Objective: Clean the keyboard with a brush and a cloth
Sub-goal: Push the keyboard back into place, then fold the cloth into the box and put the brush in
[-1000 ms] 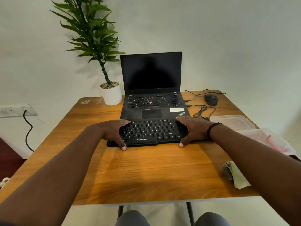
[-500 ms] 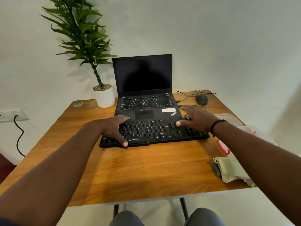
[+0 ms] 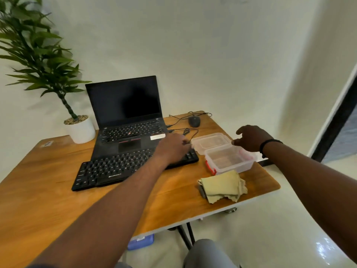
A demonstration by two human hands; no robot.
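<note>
We see keyboard point(image 3: 123, 169) under left hand point(image 3: 172, 147), which rests relaxed over its right end. Right hand point(image 3: 251, 138), fingers loose, holds nothing beyond container point(image 3: 228, 157). Cloth point(image 3: 222, 185) near both. Keyboard long axis runs left-right, right end angled away.

No legible text on keyboard point(image 3: 116, 171)

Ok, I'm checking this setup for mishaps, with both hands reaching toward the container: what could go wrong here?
1. The clear container sits near the table edge; a push from the right hand might tip it off.
2. The left hand hovers by the thin cable and could snag it.
3. The cloth lies close to the edge, and an arm might sweep it off.
</note>
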